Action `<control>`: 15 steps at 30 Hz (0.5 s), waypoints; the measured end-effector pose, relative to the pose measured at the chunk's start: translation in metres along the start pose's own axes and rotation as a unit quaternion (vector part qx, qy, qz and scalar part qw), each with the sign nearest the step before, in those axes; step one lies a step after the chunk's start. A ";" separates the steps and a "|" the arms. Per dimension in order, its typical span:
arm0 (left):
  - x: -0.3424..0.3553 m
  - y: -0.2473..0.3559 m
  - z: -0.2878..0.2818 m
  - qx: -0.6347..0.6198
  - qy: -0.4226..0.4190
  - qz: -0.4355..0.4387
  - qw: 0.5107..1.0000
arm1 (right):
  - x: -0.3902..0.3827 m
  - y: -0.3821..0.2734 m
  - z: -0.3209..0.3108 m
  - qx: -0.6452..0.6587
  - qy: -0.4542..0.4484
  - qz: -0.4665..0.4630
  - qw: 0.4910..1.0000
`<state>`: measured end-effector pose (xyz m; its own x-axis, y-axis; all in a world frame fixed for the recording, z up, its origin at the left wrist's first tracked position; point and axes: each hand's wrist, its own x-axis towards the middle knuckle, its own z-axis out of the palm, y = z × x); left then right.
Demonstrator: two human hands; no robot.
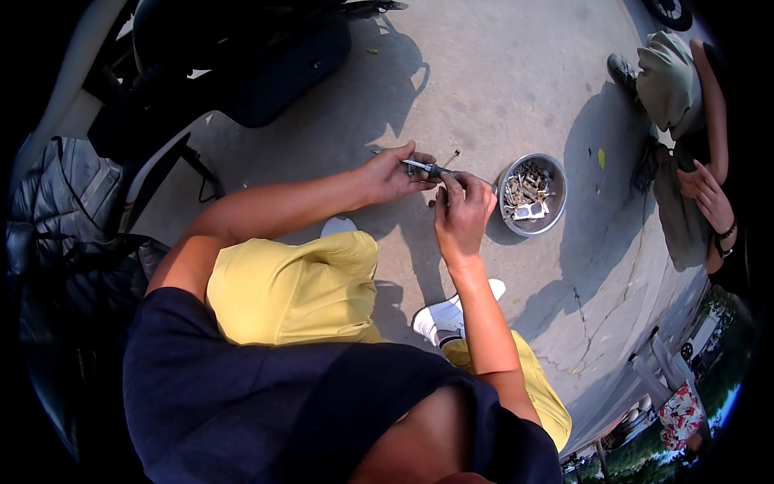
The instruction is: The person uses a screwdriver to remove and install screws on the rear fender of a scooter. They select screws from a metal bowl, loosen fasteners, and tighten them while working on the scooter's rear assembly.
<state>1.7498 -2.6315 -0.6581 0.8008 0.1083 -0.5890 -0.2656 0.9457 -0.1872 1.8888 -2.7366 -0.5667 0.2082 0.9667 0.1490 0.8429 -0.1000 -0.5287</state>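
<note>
The L hand curled round the slim object at its shiny end & the R hand pinched its dark end, near a metal bowl w/ small parts & one white piece, its marks too small to read.

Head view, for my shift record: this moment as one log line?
Right hand: gripping slim dark-and-silver rod | Left hand: at its silver end, grip unclear | Nearby: round silvery metal bowl, small parts inside

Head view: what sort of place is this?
Probably an outdoor paved yard or roadside: sunlit, cracked concrete, green trees at the edge, and what looks like a dark scooter alongside.
</note>
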 end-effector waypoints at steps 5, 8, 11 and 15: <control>-0.010 0.001 0.013 0.032 -0.031 -0.026 0.999 | 0.027 0.016 -0.017 -0.162 -0.105 -0.009 0.981; -0.018 0.003 0.022 0.074 -0.038 -0.016 0.996 | 0.028 0.035 -0.020 -0.046 -0.228 0.013 0.972; -0.028 0.005 0.025 0.096 -0.087 -0.003 0.992 | 0.020 0.040 -0.016 0.065 -0.256 0.167 0.950; -0.038 0.020 0.002 0.161 -0.094 0.055 0.981 | 0.014 0.034 0.002 0.300 -0.203 0.278 0.890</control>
<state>1.7157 -2.6163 -0.6379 0.8704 0.2404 -0.4298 -0.1962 0.9698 0.1452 1.9192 -2.7263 -0.5842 0.2119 0.8247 -0.5244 0.2234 -0.5632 -0.7955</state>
